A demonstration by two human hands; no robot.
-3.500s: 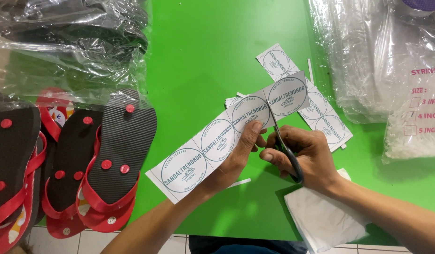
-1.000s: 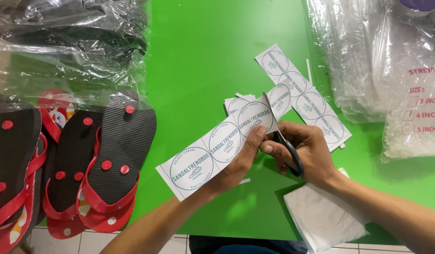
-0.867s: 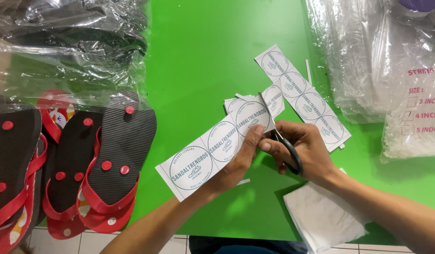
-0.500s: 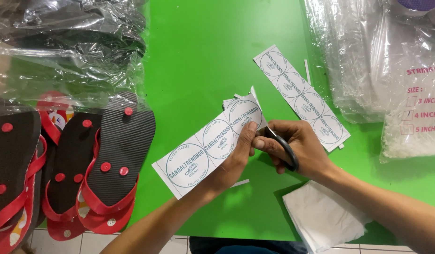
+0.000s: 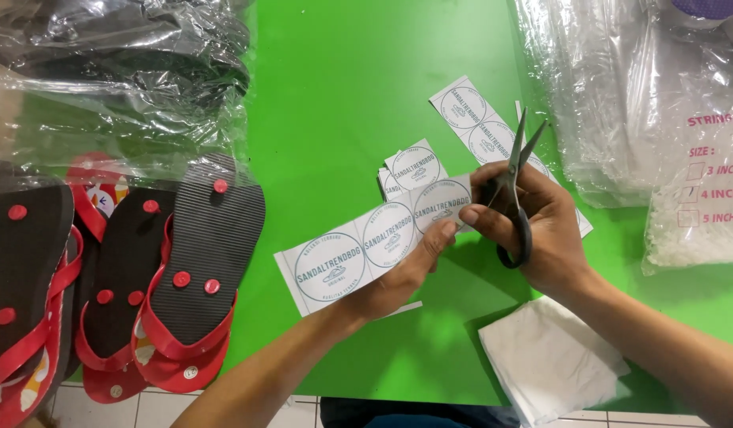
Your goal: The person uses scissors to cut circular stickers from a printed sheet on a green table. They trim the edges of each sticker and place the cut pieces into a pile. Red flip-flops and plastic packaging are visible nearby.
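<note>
over the green table [image 5: 342,95], the left hand [image 5: 402,273] pinched a strip of round labels [image 5: 374,242]; the right hand [image 5: 533,226] gripped open scissors [image 5: 513,186] right of the strip, flip-flops [image 5: 176,277] lying far left.

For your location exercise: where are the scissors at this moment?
In the head view, right of centre, the scissors are in the right hand, blades open and pointing up, beside the label strip held by the left hand.

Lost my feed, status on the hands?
Left hand holds label strip. Right hand holds scissors, blades open, off the paper. Cut labels lie behind.
</note>
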